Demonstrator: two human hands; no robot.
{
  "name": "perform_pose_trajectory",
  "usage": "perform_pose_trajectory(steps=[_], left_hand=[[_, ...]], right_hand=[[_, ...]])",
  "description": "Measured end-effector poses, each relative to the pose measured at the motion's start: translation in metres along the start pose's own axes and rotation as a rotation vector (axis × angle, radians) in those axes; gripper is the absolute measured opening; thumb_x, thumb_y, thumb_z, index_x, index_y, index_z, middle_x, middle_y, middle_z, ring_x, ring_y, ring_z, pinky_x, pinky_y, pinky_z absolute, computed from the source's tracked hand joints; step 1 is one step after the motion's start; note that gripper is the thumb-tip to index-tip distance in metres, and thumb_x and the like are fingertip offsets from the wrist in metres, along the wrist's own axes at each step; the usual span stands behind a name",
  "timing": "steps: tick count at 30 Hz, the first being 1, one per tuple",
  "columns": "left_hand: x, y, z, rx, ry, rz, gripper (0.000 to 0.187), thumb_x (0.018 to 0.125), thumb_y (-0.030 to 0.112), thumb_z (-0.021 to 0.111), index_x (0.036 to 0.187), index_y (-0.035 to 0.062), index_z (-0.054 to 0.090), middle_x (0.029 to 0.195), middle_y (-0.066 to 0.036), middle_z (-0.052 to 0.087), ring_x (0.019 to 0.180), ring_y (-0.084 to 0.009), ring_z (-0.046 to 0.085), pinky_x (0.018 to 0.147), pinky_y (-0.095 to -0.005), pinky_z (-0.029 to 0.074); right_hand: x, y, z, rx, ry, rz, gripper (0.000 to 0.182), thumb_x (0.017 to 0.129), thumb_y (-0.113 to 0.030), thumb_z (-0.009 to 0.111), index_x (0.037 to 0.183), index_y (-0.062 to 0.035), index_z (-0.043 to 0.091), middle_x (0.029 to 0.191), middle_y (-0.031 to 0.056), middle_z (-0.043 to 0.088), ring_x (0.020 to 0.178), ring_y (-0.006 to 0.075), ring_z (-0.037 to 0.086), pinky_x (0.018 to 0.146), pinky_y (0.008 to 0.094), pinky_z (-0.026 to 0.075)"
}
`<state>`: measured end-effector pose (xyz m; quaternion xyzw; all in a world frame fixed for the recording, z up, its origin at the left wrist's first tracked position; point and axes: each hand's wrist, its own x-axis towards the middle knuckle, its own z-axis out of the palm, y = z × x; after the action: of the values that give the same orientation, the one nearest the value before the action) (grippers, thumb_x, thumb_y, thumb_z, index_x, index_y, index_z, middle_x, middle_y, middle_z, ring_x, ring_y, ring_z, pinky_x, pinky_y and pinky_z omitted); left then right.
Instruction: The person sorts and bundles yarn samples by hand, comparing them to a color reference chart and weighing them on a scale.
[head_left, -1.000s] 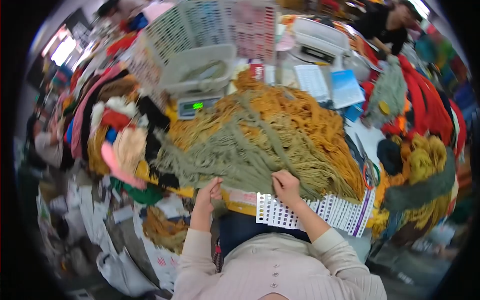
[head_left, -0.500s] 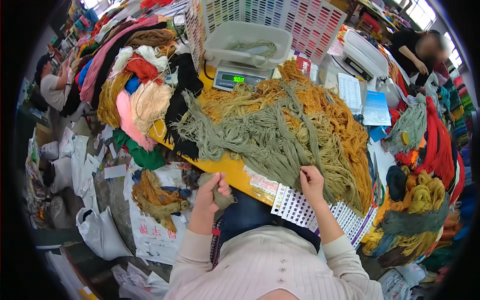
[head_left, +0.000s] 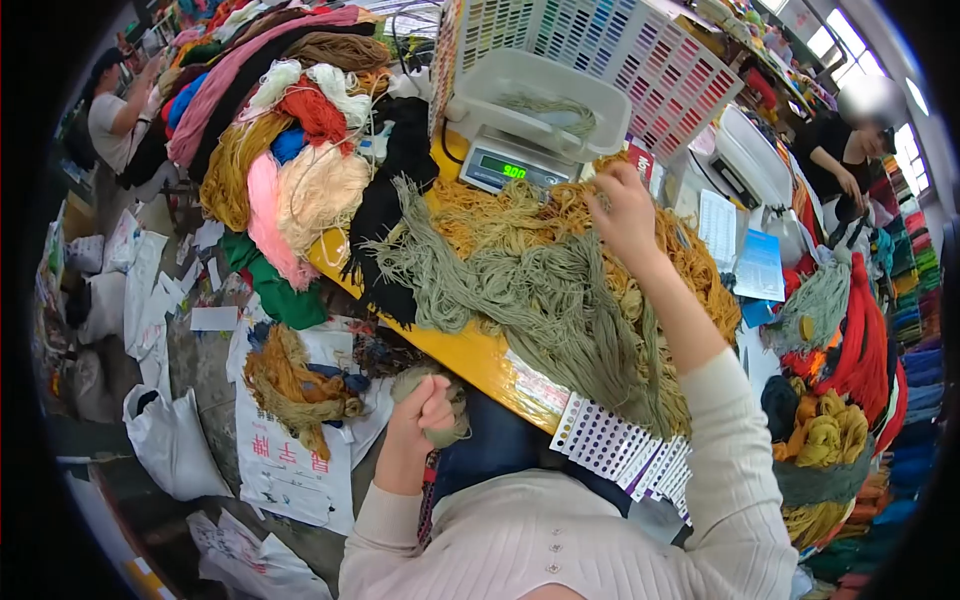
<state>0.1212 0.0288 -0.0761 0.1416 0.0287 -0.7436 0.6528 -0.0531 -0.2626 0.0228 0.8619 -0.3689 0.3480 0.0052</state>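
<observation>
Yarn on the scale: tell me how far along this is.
Some green strands already lie in the tub on the scale. The left hand is closed against a grey-green ball; the right hand is at the heap, which looks left to do.

Right arm (head_left: 690, 315) reaches forward; left hand (head_left: 427, 408) curls.

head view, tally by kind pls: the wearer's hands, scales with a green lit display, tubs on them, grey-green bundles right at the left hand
hands: 2 (left hand, right hand)
scale with green lit display: 1
tub on that scale: 1
grey-green bundle at the left hand: 1
total: 5
</observation>
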Motion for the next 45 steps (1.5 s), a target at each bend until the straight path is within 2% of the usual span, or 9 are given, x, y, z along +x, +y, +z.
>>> perform_pose_trajectory(steps=[8, 13, 15, 17, 20, 26, 31, 34, 45], left_hand=[[-0.029, 0.008, -0.001, -0.085, -0.049, -0.021, 0.024, 0.085, 0.02, 0.04, 0.084, 0.0003, 0.054, 0.052, 0.001, 0.041, 0.041, -0.006, 0.037, 0.041, -0.0195, 0.032], [-0.017, 0.004, 0.032, 0.311, 0.123, 0.178, 0.024, 0.081, 0.021, 0.047, 0.083, -0.0023, 0.053, 0.062, -0.007, 0.049, 0.052, -0.0145, 0.047, 0.048, -0.0256, 0.039], [-0.006, -0.001, 0.043, 0.432, 0.175, 0.191, 0.021, 0.081, 0.017, 0.046, 0.084, -0.0026, 0.054, 0.061, -0.006, 0.048, 0.052, -0.013, 0.046, 0.048, -0.0247, 0.038], [0.002, -0.005, 0.048, 0.482, 0.164, 0.145, 0.019, 0.081, 0.015, 0.047, 0.084, -0.002, 0.055, 0.059, -0.004, 0.047, 0.05, -0.0111, 0.043, 0.047, -0.0232, 0.036], [0.011, -0.02, 0.058, 0.597, 0.199, 0.171, 0.017, 0.081, 0.013, 0.047, 0.083, -0.0011, 0.056, 0.057, -0.002, 0.046, 0.049, -0.0085, 0.04, 0.045, -0.0214, 0.033], [0.02, -0.054, 0.076, 0.667, 0.061, 0.182, 0.014, 0.079, 0.009, 0.05, 0.083, -0.0016, 0.056, 0.06, -0.001, 0.046, 0.05, -0.0064, 0.038, 0.046, -0.0196, 0.03], [0.021, -0.076, 0.091, 0.898, -0.047, 0.149, 0.012, 0.077, 0.005, 0.051, 0.082, -0.0039, 0.056, 0.073, -0.003, 0.05, 0.056, -0.0068, 0.039, 0.048, -0.0189, 0.031], [0.019, -0.085, 0.084, 0.761, -0.045, 0.105, 0.011, 0.076, 0.004, 0.052, 0.082, -0.0044, 0.056, 0.076, -0.002, 0.05, 0.059, -0.007, 0.04, 0.05, -0.0185, 0.031], [0.011, -0.105, 0.099, 0.794, 0.041, 0.037, 0.009, 0.071, -0.002, 0.049, 0.078, -0.0019, 0.054, 0.073, -0.001, 0.047, 0.06, -0.0079, 0.043, 0.051, -0.0196, 0.033]], right_hand=[[0.054, 0.022, 0.059, -0.476, -0.12, -0.165, 0.01, 0.06, -0.008, 0.055, 0.07, -0.0049, 0.055, 0.082, 0.0089, 0.047, 0.078, 0.0249, 0.048, 0.065, 0.0353, 0.037], [0.013, -0.031, 0.056, 0.21, -0.045, -0.001, 0.006, 0.065, -0.008, 0.055, 0.061, -0.0045, 0.053, 0.072, 0.0083, 0.051, 0.07, 0.0217, 0.05, 0.059, 0.0329, 0.041], [-0.032, -0.08, 0.025, 0.75, -0.683, 0.334, 0.016, 0.069, -0.013, 0.06, 0.061, -0.0022, 0.052, 0.053, 0.0011, 0.049, 0.051, 0.0102, 0.047, 0.05, 0.0247, 0.039], [-0.069, -0.116, -0.009, 1.229, -0.918, 0.633, 0.013, 0.074, -0.011, 0.058, 0.064, -0.0012, 0.057, 0.05, 0.0005, 0.05, 0.044, 0.0047, 0.045, 0.041, 0.0174, 0.033], [-0.106, -0.125, -0.034, 1.72, -0.747, 1.012, 0.014, 0.076, -0.004, 0.052, 0.087, 0.0039, 0.054, 0.062, 0.0048, 0.055, 0.045, 0.0069, 0.045, 0.04, 0.0176, 0.034], [-0.147, -0.124, -0.076, 1.71, -0.622, 0.972, 0.028, 0.078, -0.002, 0.046, 0.106, 0.0007, 0.045, 0.069, 0.0041, 0.056, 0.049, 0.0052, 0.046, 0.042, 0.0165, 0.036], [-0.171, -0.126, -0.089, 1.635, -0.51, 0.897, 0.032, 0.078, -0.001, 0.047, 0.109, 0.0017, 0.043, 0.067, 0.0031, 0.055, 0.047, 0.0048, 0.046, 0.042, 0.0161, 0.037], [-0.176, -0.127, -0.098, 1.594, -0.452, 0.917, 0.032, 0.077, -0.001, 0.047, 0.109, 0.0017, 0.044, 0.067, 0.0032, 0.055, 0.047, 0.0048, 0.046, 0.042, 0.0161, 0.037], [-0.21, -0.114, -0.105, 1.651, -0.328, 0.942, 0.036, 0.078, -0.004, 0.049, 0.112, 0.0019, 0.041, 0.069, 0.0046, 0.056, 0.05, 0.0077, 0.051, 0.043, 0.0176, 0.04]])
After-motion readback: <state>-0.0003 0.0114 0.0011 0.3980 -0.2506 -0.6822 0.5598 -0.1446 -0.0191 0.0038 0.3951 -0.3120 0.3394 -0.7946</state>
